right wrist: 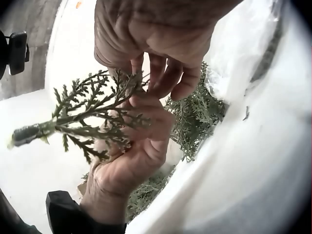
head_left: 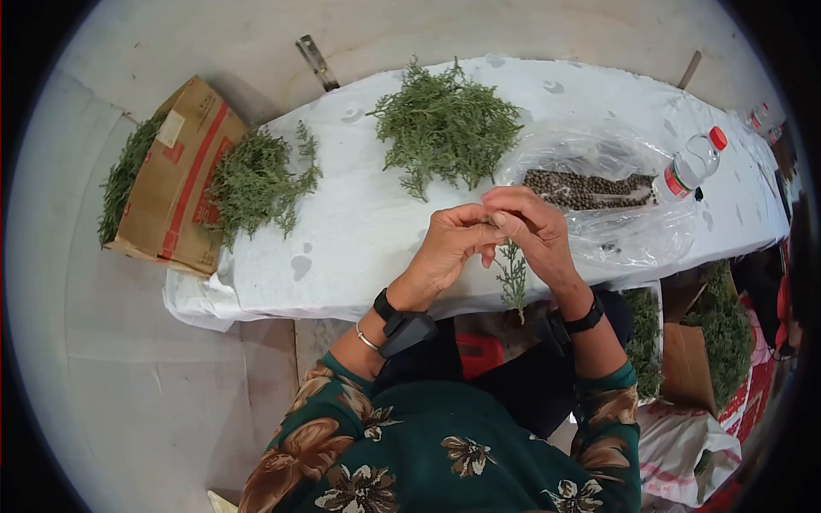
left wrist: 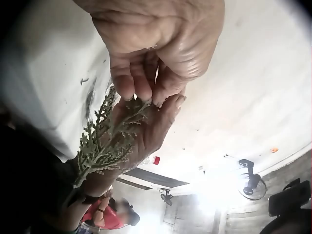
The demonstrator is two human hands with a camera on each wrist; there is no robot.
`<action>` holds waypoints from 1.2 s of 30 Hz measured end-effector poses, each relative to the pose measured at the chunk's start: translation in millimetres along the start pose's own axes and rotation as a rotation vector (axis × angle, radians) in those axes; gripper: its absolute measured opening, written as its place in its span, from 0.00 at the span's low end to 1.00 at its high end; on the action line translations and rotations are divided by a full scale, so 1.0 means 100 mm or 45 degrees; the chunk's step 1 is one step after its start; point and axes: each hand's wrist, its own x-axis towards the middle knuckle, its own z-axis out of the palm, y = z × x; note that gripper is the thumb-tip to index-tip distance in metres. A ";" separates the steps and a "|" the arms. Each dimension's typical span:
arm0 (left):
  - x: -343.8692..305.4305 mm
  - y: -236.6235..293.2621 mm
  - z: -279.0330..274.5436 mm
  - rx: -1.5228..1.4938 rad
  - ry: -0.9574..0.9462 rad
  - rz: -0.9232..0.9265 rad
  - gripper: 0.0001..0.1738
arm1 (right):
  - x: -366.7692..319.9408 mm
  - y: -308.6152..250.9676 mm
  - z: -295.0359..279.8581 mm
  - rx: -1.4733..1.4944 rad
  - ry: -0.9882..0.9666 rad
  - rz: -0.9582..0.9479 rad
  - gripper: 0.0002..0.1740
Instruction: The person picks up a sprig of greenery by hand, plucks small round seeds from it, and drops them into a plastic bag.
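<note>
A small green artificial-looking sprig hangs below the fingertips of both hands, its cut-looking stem end pointing away from them. My left hand pinches it near the leafy tips, thumb against fingers. My right hand meets the left there, its thumb and fingers also pinching at the leafy tips. From the left wrist, the sprig crosses in front of the right palm. In the right wrist view its side branches spread over the left fingers. Whatever sits between the fingertips is mostly hidden.
A white-clothed table bears two heaps of sprigs, a larger one and a left one beside a cardboard box. Rightward lie a clear plastic bag of brown beads and a red-capped bottle. More greenery fills boxes below.
</note>
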 end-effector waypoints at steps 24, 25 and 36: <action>-0.88 2.40 -2.79 0.309 0.927 0.881 0.17 | -0.09 0.07 -0.47 0.001 0.366 0.173 0.10; -0.87 2.38 -2.84 0.299 0.927 0.881 0.17 | -0.08 0.07 -0.48 -0.009 0.363 0.174 0.10; -0.03 1.72 -3.09 2.463 1.120 0.352 0.45 | -0.14 0.13 -0.68 0.086 0.550 0.228 0.09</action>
